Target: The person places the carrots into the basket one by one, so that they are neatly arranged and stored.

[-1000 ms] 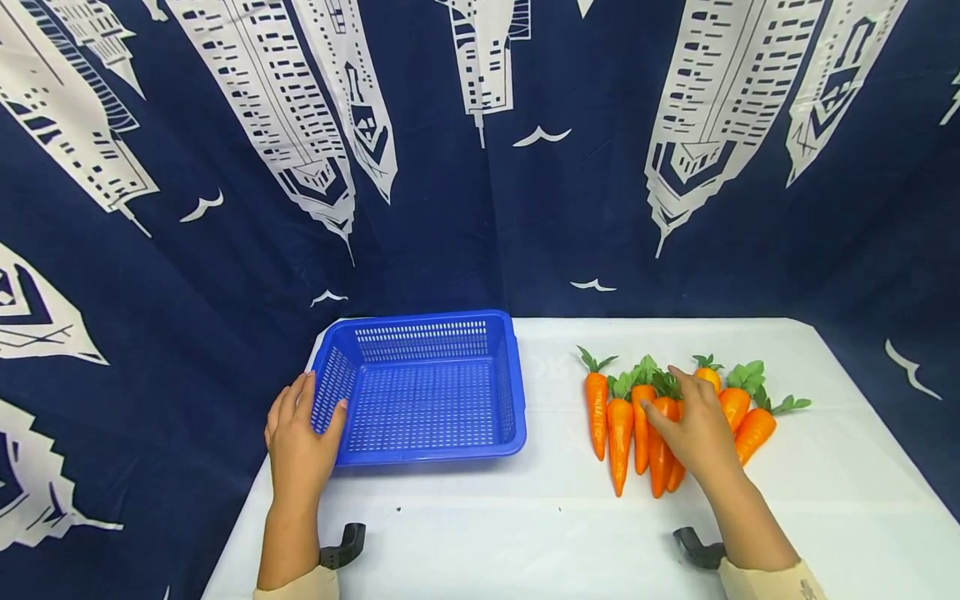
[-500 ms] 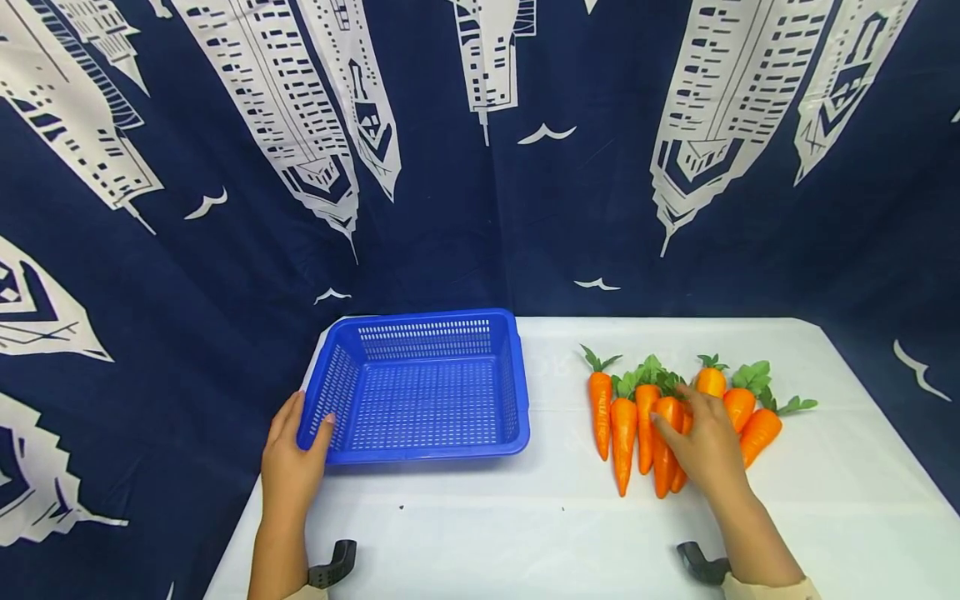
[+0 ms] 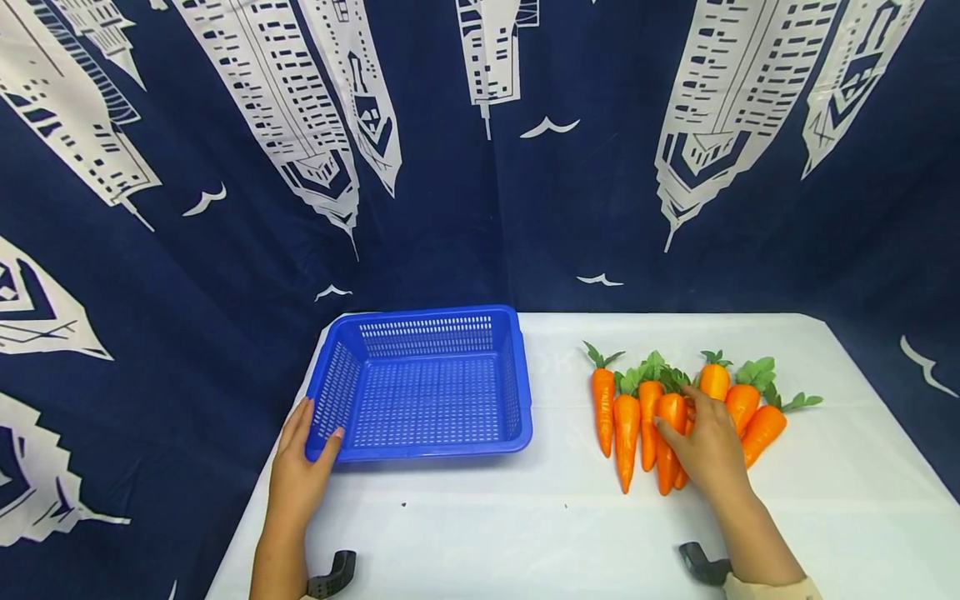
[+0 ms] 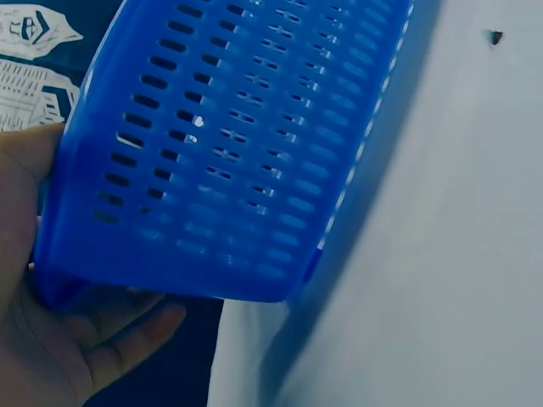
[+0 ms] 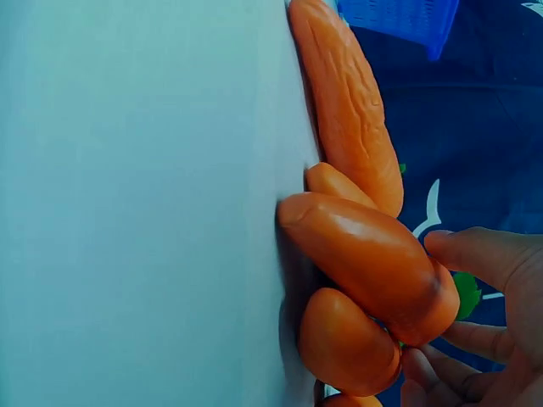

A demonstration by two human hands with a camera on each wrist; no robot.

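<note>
A blue plastic basket (image 3: 420,454) with slotted walls stands at the left of the white table. My left hand (image 3: 296,479) holds its near left corner, thumb over the rim and fingers along the outer side; the left wrist view shows the basket wall (image 4: 204,246) between them. On the right lie several orange carrots with green leaves, side by side. My right hand (image 3: 712,450) pinches one carrot (image 3: 667,454) near its leafy top. In the right wrist view the thumb is on one side of that carrot (image 5: 365,254), fingers on the other, partly hidden.
A carrot (image 3: 603,412) lies at the left end of the bunch, with bare white table (image 3: 555,433) between it and the basket. More carrots (image 3: 763,429) lie right of my right hand. A dark blue printed curtain (image 3: 427,250) hangs behind the table.
My left hand has shifted from the basket's left side to its near corner and taken hold there. My right hand has settled onto the carrot, which looks hardly moved.
</note>
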